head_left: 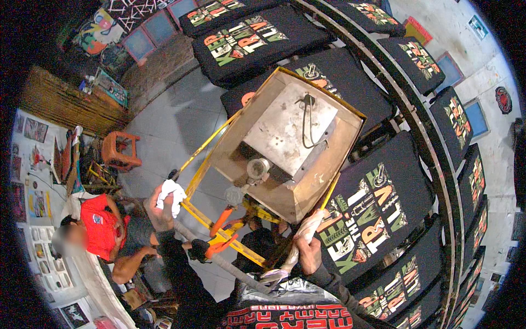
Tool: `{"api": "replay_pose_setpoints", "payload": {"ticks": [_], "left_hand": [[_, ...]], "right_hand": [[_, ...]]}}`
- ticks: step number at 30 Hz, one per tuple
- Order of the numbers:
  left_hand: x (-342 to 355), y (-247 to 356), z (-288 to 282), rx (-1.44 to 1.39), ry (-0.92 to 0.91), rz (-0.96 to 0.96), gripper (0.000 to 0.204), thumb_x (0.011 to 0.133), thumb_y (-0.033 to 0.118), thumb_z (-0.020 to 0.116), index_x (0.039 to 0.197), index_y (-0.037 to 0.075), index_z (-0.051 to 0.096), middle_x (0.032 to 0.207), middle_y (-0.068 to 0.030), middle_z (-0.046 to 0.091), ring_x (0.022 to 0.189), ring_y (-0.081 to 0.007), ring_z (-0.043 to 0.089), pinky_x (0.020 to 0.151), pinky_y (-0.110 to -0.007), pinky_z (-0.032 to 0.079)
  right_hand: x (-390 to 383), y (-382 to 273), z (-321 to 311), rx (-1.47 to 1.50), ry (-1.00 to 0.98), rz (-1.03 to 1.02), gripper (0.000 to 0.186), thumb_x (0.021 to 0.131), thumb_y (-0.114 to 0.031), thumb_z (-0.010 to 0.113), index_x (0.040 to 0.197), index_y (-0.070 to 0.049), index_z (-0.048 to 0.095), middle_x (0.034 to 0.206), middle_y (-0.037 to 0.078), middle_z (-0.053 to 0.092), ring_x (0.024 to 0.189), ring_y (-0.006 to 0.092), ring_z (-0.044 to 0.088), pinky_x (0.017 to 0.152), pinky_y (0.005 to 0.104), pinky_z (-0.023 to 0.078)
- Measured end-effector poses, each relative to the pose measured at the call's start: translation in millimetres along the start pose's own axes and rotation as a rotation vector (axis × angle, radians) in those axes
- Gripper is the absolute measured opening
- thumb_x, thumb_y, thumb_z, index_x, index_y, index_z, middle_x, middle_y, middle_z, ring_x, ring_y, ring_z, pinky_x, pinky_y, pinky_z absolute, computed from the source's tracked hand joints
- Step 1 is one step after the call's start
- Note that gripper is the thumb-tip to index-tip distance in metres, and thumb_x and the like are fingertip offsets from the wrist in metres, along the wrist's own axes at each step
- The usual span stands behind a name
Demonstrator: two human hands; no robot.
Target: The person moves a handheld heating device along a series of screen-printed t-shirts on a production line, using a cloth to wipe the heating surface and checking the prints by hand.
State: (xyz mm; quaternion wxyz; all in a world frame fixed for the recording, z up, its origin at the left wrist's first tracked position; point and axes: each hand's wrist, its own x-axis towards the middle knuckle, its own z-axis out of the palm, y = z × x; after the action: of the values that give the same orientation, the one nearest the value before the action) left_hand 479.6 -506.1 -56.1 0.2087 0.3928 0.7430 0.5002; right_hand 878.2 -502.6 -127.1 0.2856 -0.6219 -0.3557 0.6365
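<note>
Left hand [162,207]: fingers clenched on white rag [173,196] at yellow frame [204,167] corner
Dryer hood [285,143]: centred over black printed shirt [323,82]; judged best kept level and square to it
Right hand [308,248]: fingers grasping cloth-wrapped handle [304,233], beside lettered shirt [372,211]
</note>
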Motion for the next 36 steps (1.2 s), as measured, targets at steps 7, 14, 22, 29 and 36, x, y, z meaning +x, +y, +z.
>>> {"api": "replay_pose_setpoints", "payload": {"ticks": [7, 14, 22, 29, 36], "left_hand": [[8, -3, 4, -0.06, 0.004, 0.031, 0.034, 0.082, 0.019, 0.063, 0.108, -0.004, 0.064, 0.086, -0.0054, 0.066, 0.074, -0.0108, 0.06, 0.065, -0.024, 0.047], [21, -19, 11, -0.05, 0.002, 0.069, 0.034, 0.081, 0.019, 0.063, 0.106, -0.005, 0.064, 0.084, -0.007, 0.066, 0.075, -0.0134, 0.06, 0.069, -0.028, 0.049], [27, -21, 24, -0.063, 0.104, 0.045, 0.035, 0.08, 0.02, 0.063, 0.104, -0.006, 0.065, 0.085, -0.0075, 0.067, 0.076, -0.0138, 0.06, 0.07, -0.028, 0.048], [21, -16, 41, -0.084, 0.171, 0.086, 0.035, 0.078, 0.016, 0.065, 0.105, -0.006, 0.066, 0.085, -0.0081, 0.067, 0.076, -0.0129, 0.061, 0.071, -0.028, 0.048], [28, 9, 50, -0.065, 0.051, 0.105, 0.035, 0.078, 0.018, 0.065, 0.104, -0.005, 0.067, 0.083, -0.0089, 0.069, 0.073, -0.0126, 0.062, 0.067, -0.027, 0.049]], "right_hand": [[2, -5, 1, 0.006, 0.006, -0.024, 0.029, 0.087, -0.026, 0.058, 0.089, 0.003, 0.062, 0.079, 0.006, 0.063, 0.072, 0.0155, 0.056, 0.067, 0.0318, 0.045], [20, 1, 2, -0.003, 0.139, -0.099, 0.029, 0.087, -0.027, 0.057, 0.09, 0.002, 0.062, 0.079, 0.005, 0.061, 0.073, 0.0163, 0.055, 0.067, 0.0332, 0.043], [60, -28, -4, -0.004, 0.118, -0.132, 0.029, 0.087, -0.028, 0.056, 0.093, 0.0, 0.062, 0.083, 0.003, 0.061, 0.076, 0.0151, 0.054, 0.071, 0.0312, 0.043], [90, 10, -35, -0.487, 0.228, -0.11, 0.034, 0.088, -0.032, 0.055, 0.094, 0.0, 0.064, 0.086, 0.011, 0.061, 0.081, 0.0243, 0.056, 0.073, 0.0377, 0.044], [100, -4, -40, -0.359, 0.232, -0.026, 0.034, 0.089, -0.03, 0.053, 0.089, 0.003, 0.064, 0.077, 0.007, 0.063, 0.068, 0.0174, 0.058, 0.064, 0.0305, 0.044]]}}
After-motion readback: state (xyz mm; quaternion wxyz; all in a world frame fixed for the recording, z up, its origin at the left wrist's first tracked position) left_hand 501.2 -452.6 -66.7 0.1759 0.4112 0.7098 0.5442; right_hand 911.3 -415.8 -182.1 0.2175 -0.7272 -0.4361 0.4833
